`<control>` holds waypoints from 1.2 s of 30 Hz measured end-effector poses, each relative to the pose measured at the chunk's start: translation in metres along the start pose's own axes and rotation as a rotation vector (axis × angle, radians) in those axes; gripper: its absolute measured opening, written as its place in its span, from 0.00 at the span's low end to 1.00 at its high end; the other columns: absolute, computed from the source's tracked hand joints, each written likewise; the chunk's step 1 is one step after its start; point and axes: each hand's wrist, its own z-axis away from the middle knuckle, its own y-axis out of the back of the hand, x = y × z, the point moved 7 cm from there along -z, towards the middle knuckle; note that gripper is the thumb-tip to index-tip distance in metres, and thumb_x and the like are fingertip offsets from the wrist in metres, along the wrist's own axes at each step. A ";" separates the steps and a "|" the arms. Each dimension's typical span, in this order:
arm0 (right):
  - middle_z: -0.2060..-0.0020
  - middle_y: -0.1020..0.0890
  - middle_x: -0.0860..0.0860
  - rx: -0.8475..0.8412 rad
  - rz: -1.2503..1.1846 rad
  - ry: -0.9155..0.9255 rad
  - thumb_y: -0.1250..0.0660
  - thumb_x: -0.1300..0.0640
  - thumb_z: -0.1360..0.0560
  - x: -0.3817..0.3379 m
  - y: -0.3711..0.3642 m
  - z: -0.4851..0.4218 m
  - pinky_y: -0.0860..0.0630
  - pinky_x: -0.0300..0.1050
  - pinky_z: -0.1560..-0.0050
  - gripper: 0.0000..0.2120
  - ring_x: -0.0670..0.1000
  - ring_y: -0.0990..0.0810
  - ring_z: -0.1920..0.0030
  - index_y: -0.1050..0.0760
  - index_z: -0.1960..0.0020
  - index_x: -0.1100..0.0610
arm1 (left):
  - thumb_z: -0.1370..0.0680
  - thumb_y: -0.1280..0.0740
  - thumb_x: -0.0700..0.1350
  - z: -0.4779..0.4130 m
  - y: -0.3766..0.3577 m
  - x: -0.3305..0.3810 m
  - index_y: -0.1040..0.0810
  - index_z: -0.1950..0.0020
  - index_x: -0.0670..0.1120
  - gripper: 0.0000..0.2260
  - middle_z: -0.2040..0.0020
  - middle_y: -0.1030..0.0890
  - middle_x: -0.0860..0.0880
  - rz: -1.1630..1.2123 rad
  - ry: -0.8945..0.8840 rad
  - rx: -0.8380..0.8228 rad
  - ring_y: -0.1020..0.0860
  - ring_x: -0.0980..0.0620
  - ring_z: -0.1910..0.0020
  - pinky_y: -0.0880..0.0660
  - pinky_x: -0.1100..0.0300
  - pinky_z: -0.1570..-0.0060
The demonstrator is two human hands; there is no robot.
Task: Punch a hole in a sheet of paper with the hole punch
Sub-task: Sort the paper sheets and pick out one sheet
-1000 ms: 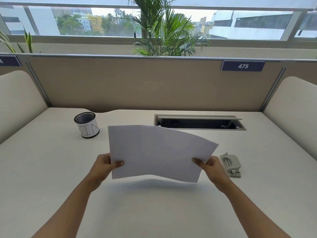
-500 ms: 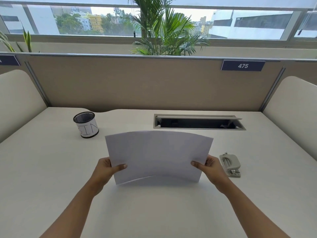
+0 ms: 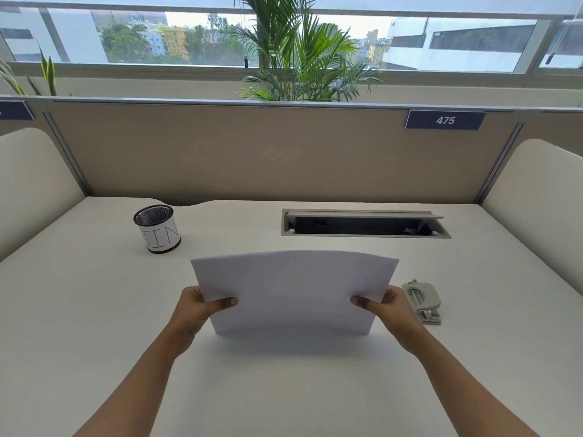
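A white sheet of paper (image 3: 293, 291) is held up in front of me, bowed, with its lower edge at or just above the white desk (image 3: 94, 310). My left hand (image 3: 197, 309) pinches its left edge, thumb on the near face. My right hand (image 3: 389, 305) pinches the right edge the same way. A small grey hole punch (image 3: 422, 299) lies on the desk just right of my right hand, apart from the paper.
A black mesh pen cup (image 3: 157, 228) with a white label stands at the back left. A recessed cable tray (image 3: 362, 223) with its lid open sits at the back centre. Beige partitions wall the desk at the back and both sides.
The sheet has come down and squared up: one second ago it was tilted and higher, now its top edge is level and its lower edge is near the desk. Both hands moved down slightly.
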 end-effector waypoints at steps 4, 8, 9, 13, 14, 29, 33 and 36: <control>0.61 0.13 0.46 0.009 -0.013 0.012 0.25 0.62 0.33 -0.002 -0.001 -0.001 0.21 0.33 0.61 0.07 0.44 0.16 0.60 0.17 0.59 0.52 | 0.33 0.27 0.31 0.000 -0.003 0.001 0.16 0.61 0.45 0.09 0.62 0.14 0.52 0.012 -0.012 0.006 0.16 0.56 0.64 0.23 0.69 0.65; 0.62 0.13 0.47 0.036 -0.015 0.025 0.26 0.61 0.33 -0.003 0.000 -0.002 0.21 0.35 0.60 0.04 0.45 0.16 0.60 0.17 0.60 0.53 | 0.31 0.28 0.34 -0.001 -0.002 0.003 0.15 0.62 0.45 0.07 0.62 0.14 0.51 0.010 -0.021 0.004 0.17 0.56 0.64 0.22 0.67 0.64; 0.62 0.13 0.47 0.041 -0.013 0.022 0.26 0.61 0.33 -0.001 0.001 -0.002 0.21 0.36 0.59 0.04 0.46 0.16 0.60 0.17 0.60 0.53 | 0.31 0.27 0.34 -0.001 -0.002 0.003 0.15 0.63 0.45 0.07 0.62 0.14 0.51 0.014 -0.022 0.000 0.17 0.56 0.63 0.22 0.67 0.64; 0.61 0.14 0.46 0.029 -0.009 0.003 0.26 0.63 0.32 0.008 -0.003 0.001 0.22 0.33 0.59 0.07 0.45 0.16 0.59 0.18 0.59 0.52 | 0.33 0.27 0.33 0.004 -0.006 -0.004 0.15 0.61 0.47 0.09 0.59 0.14 0.51 0.031 -0.018 -0.022 0.16 0.56 0.61 0.22 0.68 0.63; 0.61 0.14 0.45 0.028 -0.012 0.000 0.26 0.63 0.32 0.009 -0.003 0.002 0.22 0.32 0.60 0.07 0.44 0.16 0.60 0.18 0.59 0.52 | 0.33 0.27 0.33 0.005 -0.007 -0.006 0.15 0.60 0.47 0.09 0.59 0.14 0.52 0.028 -0.015 -0.020 0.17 0.57 0.60 0.22 0.68 0.63; 0.57 0.13 0.52 -0.034 -0.071 -0.080 0.24 0.54 0.40 0.015 0.006 0.008 0.21 0.34 0.59 0.15 0.49 0.15 0.56 0.16 0.54 0.57 | 0.34 0.24 0.38 0.015 -0.008 -0.013 0.17 0.58 0.42 0.07 0.61 0.14 0.46 0.169 0.077 0.042 0.16 0.49 0.64 0.20 0.59 0.67; 0.59 0.13 0.50 -0.013 -0.131 -0.110 0.24 0.52 0.42 0.020 0.010 0.009 0.20 0.37 0.59 0.19 0.49 0.15 0.58 0.17 0.54 0.59 | 0.30 0.29 0.38 0.018 -0.010 -0.016 0.19 0.53 0.42 0.07 0.61 0.14 0.48 0.258 0.090 0.089 0.16 0.51 0.63 0.21 0.62 0.67; 0.64 0.14 0.51 -0.011 -0.237 -0.136 0.22 0.49 0.46 0.022 0.004 0.010 0.20 0.37 0.62 0.18 0.50 0.15 0.62 0.19 0.61 0.57 | 0.28 0.32 0.36 0.023 -0.018 -0.020 0.20 0.52 0.44 0.07 0.61 0.14 0.52 0.353 0.100 0.136 0.16 0.55 0.63 0.21 0.64 0.67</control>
